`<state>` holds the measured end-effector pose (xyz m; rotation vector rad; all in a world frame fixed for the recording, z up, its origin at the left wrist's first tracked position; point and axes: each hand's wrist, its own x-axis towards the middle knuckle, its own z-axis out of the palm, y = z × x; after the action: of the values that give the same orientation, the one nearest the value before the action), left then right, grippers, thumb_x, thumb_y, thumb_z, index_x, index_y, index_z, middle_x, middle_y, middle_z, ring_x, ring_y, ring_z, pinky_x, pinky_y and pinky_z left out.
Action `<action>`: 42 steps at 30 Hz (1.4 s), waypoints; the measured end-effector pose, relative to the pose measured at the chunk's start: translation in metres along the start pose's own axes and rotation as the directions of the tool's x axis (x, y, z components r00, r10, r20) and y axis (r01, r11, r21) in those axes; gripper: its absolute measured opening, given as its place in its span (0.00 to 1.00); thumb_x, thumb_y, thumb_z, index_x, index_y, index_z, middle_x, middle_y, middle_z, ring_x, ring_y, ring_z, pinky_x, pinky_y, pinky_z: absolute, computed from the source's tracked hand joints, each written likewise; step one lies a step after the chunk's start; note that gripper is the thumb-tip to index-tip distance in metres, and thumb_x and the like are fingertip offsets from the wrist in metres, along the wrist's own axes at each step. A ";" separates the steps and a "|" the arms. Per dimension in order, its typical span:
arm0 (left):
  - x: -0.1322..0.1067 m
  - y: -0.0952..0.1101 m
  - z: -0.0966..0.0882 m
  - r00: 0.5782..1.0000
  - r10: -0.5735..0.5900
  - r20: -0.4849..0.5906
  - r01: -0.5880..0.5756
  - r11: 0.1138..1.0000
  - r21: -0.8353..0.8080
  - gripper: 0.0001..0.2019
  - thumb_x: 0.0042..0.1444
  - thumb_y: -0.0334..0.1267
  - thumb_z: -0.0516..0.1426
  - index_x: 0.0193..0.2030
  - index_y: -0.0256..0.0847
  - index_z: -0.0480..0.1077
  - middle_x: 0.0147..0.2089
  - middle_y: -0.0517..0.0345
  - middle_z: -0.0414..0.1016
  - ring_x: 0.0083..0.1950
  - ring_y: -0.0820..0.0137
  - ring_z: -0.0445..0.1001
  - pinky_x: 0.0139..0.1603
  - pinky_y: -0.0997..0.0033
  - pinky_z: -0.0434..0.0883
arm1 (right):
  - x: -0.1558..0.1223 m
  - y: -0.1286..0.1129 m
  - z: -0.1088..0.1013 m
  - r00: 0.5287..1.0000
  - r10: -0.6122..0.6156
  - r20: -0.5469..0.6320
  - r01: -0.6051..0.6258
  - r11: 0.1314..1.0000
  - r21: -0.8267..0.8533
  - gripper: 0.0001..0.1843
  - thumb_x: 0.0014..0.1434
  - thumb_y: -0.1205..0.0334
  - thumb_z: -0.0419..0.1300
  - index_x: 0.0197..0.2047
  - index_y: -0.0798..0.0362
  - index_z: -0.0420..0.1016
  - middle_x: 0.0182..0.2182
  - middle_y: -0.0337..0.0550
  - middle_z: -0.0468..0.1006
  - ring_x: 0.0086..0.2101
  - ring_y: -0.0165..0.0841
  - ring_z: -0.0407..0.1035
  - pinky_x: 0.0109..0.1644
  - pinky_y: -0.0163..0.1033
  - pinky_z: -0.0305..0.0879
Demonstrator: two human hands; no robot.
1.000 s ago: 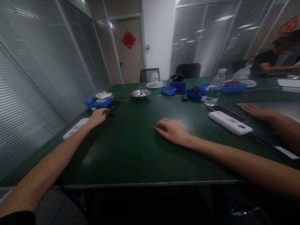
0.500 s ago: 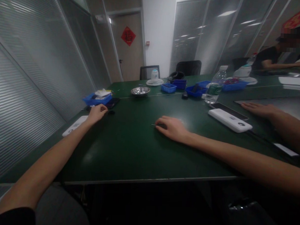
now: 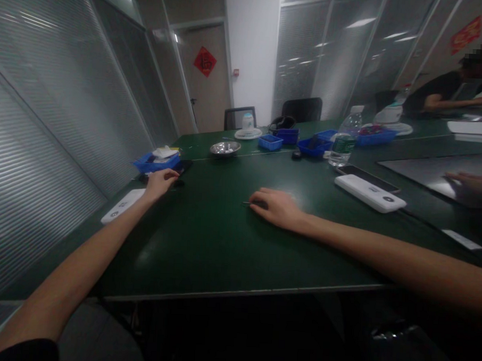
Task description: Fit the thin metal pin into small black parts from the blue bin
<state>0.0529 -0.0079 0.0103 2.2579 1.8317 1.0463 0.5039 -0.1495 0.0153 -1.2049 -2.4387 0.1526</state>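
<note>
My left hand (image 3: 161, 183) is over the left side of the green table, its thumb and fingertips pinched together. Whatever lies between them, if anything, is too small to make out. Just beyond the fingertips is a small black object (image 3: 179, 183). My right hand (image 3: 275, 205) rests on the table's middle with curled fingers closed on a thin needle-like rod (image 3: 246, 203). Its tip points left, and the rest is hidden in the hand. Close to my left wrist lies a white power bank (image 3: 124, 205).
Behind my left hand stands a blue basket (image 3: 156, 162) with tissues. Farther back are a metal bowl (image 3: 225, 149) and several blue trays (image 3: 270, 143). On the right are a water bottle (image 3: 344, 140), a phone (image 3: 369, 178), another white power bank (image 3: 369, 193) and another person's hand (image 3: 470, 181).
My left hand has shifted slightly right, nearer the black object. My right hand stays put with the rod. The other person's hand at the right has drawn farther right.
</note>
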 end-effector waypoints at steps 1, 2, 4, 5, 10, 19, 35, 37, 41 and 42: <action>0.001 -0.001 -0.002 1.000 0.007 0.014 -0.007 1.000 0.016 0.13 0.58 0.44 0.60 0.45 0.42 0.82 0.49 0.50 0.84 0.51 0.56 0.81 0.59 0.57 0.73 | 0.000 0.000 0.000 1.000 -0.004 -0.002 0.004 1.000 -0.001 0.14 0.70 0.54 0.59 0.53 0.49 0.78 0.47 0.45 0.78 0.37 0.34 0.72 0.38 0.38 0.63; 0.003 -0.003 -0.005 1.000 0.012 0.027 -0.013 0.999 0.032 0.14 0.58 0.45 0.60 0.46 0.42 0.82 0.49 0.49 0.84 0.52 0.56 0.80 0.59 0.57 0.72 | 0.000 0.000 0.000 1.000 -0.007 -0.004 0.007 1.000 -0.002 0.13 0.70 0.54 0.59 0.53 0.50 0.78 0.47 0.46 0.78 0.37 0.34 0.72 0.37 0.38 0.63; 0.007 -0.008 -0.011 0.995 0.004 0.099 -0.010 0.998 0.057 0.15 0.57 0.47 0.60 0.45 0.43 0.82 0.49 0.49 0.84 0.52 0.55 0.81 0.59 0.57 0.72 | 0.000 0.000 0.001 1.000 -0.008 -0.012 0.007 1.000 -0.005 0.13 0.70 0.54 0.59 0.53 0.50 0.78 0.46 0.46 0.78 0.36 0.34 0.72 0.37 0.38 0.62; 0.009 -0.011 -0.014 0.986 -0.012 0.165 0.001 0.998 0.067 0.15 0.56 0.48 0.61 0.44 0.44 0.83 0.48 0.50 0.84 0.51 0.55 0.81 0.57 0.58 0.73 | 0.000 0.000 0.001 1.000 -0.008 -0.014 0.008 1.000 -0.006 0.13 0.70 0.54 0.59 0.53 0.50 0.78 0.46 0.46 0.78 0.36 0.34 0.71 0.36 0.39 0.62; 0.015 -0.013 -0.022 0.886 -0.084 0.456 0.027 0.991 0.130 0.14 0.45 0.50 0.67 0.36 0.47 0.83 0.41 0.52 0.85 0.44 0.55 0.82 0.45 0.63 0.74 | 0.000 0.002 0.003 1.000 -0.014 -0.010 0.014 1.000 -0.008 0.14 0.70 0.53 0.59 0.53 0.49 0.78 0.46 0.45 0.78 0.36 0.34 0.72 0.37 0.38 0.62; 0.012 -0.011 -0.024 0.938 0.001 0.347 -0.031 0.996 0.081 0.16 0.50 0.53 0.64 0.37 0.44 0.80 0.39 0.51 0.83 0.41 0.57 0.79 0.43 0.64 0.73 | 0.000 0.001 0.000 1.000 -0.011 0.000 0.011 1.000 -0.015 0.13 0.70 0.54 0.59 0.53 0.49 0.78 0.46 0.46 0.79 0.37 0.34 0.72 0.37 0.38 0.62; 0.006 -0.008 -0.019 0.988 -0.037 0.149 0.028 0.998 0.059 0.17 0.56 0.48 0.62 0.46 0.42 0.83 0.37 0.52 0.84 0.39 0.57 0.81 0.48 0.61 0.73 | 0.000 0.003 0.001 0.999 -0.036 -0.002 0.036 0.999 -0.003 0.13 0.71 0.53 0.58 0.53 0.50 0.78 0.46 0.45 0.78 0.36 0.33 0.70 0.36 0.37 0.61; 0.005 -0.009 -0.020 0.989 -0.030 0.146 0.024 0.999 0.047 0.18 0.57 0.50 0.61 0.46 0.42 0.83 0.34 0.52 0.83 0.36 0.59 0.81 0.45 0.63 0.73 | 0.000 0.004 0.002 0.999 -0.035 0.004 0.035 0.999 0.002 0.14 0.71 0.53 0.58 0.53 0.50 0.78 0.46 0.45 0.78 0.36 0.33 0.71 0.36 0.37 0.61; 0.006 -0.016 -0.014 0.991 -0.010 0.134 0.011 1.000 -0.008 0.20 0.58 0.52 0.60 0.48 0.40 0.83 0.35 0.51 0.83 0.34 0.62 0.79 0.41 0.65 0.73 | -0.001 0.003 0.001 0.999 -0.036 -0.002 0.036 0.999 0.001 0.14 0.70 0.53 0.59 0.53 0.50 0.78 0.46 0.45 0.78 0.35 0.33 0.70 0.35 0.37 0.60; 0.007 -0.018 -0.012 0.991 -0.013 0.134 0.015 1.000 -0.020 0.20 0.58 0.52 0.60 0.48 0.40 0.82 0.36 0.51 0.83 0.34 0.62 0.79 0.41 0.66 0.73 | -0.001 0.003 0.001 0.999 -0.037 -0.004 0.037 0.999 0.000 0.14 0.70 0.53 0.59 0.53 0.50 0.78 0.46 0.45 0.78 0.35 0.33 0.70 0.35 0.37 0.60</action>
<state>0.0318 -0.0010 0.0145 2.2403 1.7721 0.8835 0.5061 -0.1482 0.0133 -1.1582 -2.4557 0.1402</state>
